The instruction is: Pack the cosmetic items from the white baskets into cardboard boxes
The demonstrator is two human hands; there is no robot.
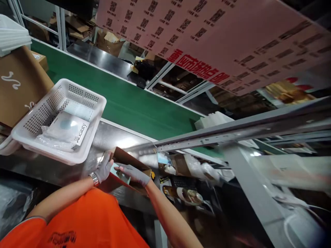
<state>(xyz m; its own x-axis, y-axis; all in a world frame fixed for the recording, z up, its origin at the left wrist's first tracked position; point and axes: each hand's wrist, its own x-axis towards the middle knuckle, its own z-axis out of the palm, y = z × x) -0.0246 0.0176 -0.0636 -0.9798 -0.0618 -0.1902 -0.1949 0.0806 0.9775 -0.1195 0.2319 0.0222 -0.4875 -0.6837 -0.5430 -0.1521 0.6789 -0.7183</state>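
An open brown cardboard box (pixel 137 162) sits at the metal bench in front of my body, its flaps raised. My left hand (pixel 103 169), in a grey glove with bare fingertips and a metal watch at the wrist, grips the box's left end. My right hand (pixel 134 173), gloved the same way, reaches over the box opening with its fingers closed on a flat pale green item (pixel 121 175). That item lies between both hands, partly covered by the right fingers; its exact kind cannot be made out.
On the left, a white perforated basket (pixel 95 119) holds a white printed box (pixel 69 125) and clear plastic wrap (pixel 53 137). A large brown carton (pixel 23 82) stands beside it. Beyond runs a green conveyor belt (pixel 129 103). A metal rail (pixel 207 136) and a pink code sheet (pixel 160 27) hang across the right.
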